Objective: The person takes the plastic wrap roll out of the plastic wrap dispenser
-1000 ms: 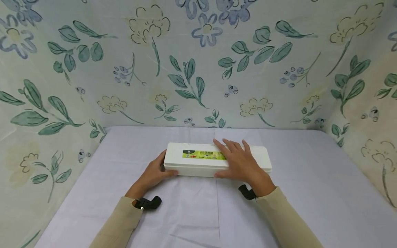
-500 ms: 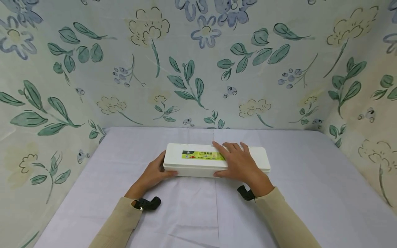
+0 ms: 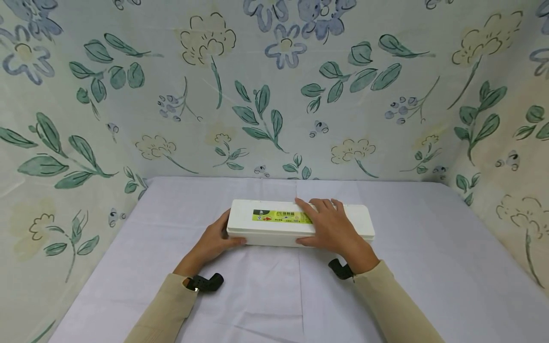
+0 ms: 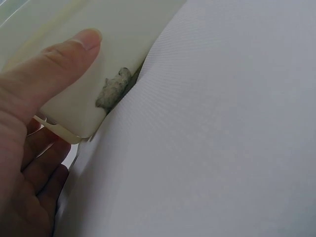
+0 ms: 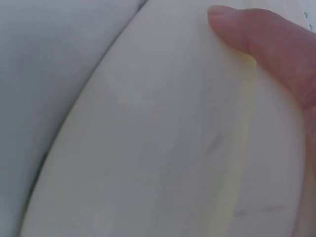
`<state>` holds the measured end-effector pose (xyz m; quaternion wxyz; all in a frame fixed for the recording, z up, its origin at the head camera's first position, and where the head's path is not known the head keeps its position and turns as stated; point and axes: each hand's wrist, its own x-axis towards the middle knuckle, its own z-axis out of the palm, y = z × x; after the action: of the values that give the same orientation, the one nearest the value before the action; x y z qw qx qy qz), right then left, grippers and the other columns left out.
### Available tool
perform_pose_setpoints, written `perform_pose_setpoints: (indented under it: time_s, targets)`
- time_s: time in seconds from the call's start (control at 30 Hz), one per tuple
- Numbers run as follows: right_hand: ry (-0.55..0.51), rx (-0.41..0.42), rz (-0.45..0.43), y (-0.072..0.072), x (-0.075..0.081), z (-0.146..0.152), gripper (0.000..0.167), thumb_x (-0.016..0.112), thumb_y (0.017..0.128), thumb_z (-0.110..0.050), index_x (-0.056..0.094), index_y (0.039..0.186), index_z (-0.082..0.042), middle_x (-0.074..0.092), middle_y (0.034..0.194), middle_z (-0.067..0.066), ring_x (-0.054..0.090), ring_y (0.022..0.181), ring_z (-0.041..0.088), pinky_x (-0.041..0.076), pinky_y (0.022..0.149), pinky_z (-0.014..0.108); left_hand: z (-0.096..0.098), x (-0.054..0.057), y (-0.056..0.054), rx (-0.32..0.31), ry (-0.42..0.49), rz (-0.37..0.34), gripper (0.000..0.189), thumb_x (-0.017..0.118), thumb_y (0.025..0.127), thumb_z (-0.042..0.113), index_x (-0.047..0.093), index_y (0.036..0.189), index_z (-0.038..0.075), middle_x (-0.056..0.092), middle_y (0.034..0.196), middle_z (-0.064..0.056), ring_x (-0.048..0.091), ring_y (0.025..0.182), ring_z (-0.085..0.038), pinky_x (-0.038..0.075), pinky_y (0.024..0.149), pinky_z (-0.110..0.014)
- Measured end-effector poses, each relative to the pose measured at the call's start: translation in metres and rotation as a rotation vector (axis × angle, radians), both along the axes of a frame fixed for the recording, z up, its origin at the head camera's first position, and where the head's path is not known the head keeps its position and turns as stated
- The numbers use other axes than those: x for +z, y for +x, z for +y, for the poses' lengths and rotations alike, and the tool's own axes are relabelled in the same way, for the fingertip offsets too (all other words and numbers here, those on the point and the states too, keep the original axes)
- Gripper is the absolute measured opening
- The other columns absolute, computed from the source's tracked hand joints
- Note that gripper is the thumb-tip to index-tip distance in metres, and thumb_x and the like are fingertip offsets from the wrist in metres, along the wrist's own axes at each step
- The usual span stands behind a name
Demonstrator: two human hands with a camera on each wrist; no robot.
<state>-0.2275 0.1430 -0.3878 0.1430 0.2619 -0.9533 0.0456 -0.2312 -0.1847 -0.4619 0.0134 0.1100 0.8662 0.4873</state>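
A long white cling film box (image 3: pixel 266 237) lies across the table in the head view, its lid down and a green-yellow label (image 3: pixel 274 216) on top. My left hand (image 3: pixel 211 242) grips its left end, thumb along the front wall and fingers round the end. Over the right half of the lid, my right hand (image 3: pixel 332 227) holds the box, thumb on the front and fingers spread toward the back edge, covering part of the label. In the left wrist view, a crumpled grey patch (image 4: pixel 113 90) shows low on the box wall. The right wrist view shows the thumb (image 5: pixel 266 34) against the front.
A pale lavender-white cloth (image 3: pixel 266 295) with creases covers the table. Floral fabric (image 3: pixel 274 95) hangs behind the table and along both sides. Black wrist bands (image 3: pixel 207 282) with small camera mounts sit on both wrists.
The head view has shifted very slightly. Both hands and the cling film box stay in the same place.
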Motion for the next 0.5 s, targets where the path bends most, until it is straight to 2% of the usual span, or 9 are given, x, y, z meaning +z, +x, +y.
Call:
perform_pose_setpoints:
  time_s: [0.3, 0.5]
  targets:
    - [0.002, 0.011, 0.047, 0.0001, -0.0016, 0.0008, 0.101, 0.077, 0.067, -0.065, 0.037, 0.15, -0.024, 0.052, 0.13, 0.011, 0.048, 0.12, 0.032, 0.032, 0.103, 0.057, 0.0011, 0.0, 0.0003, -0.001, -0.004, 0.0, 0.111, 0.083, 0.065, 0.058, 0.021, 0.154, 0.032, 0.03, 0.155, 0.008, 0.02, 0.145, -0.019, 0.013, 0.116, -0.053]
    - [-0.017, 0.018, 0.07, 0.0013, 0.0002, 0.0005, 0.101, 0.079, 0.067, -0.062, 0.036, 0.15, -0.024, 0.052, 0.13, 0.013, 0.048, 0.119, 0.034, 0.032, 0.102, 0.056, -0.0006, 0.001, 0.0011, -0.021, 0.011, 0.018, 0.108, 0.082, 0.067, 0.056, 0.022, 0.153, 0.033, 0.033, 0.153, 0.007, 0.024, 0.144, -0.02, 0.017, 0.115, -0.051]
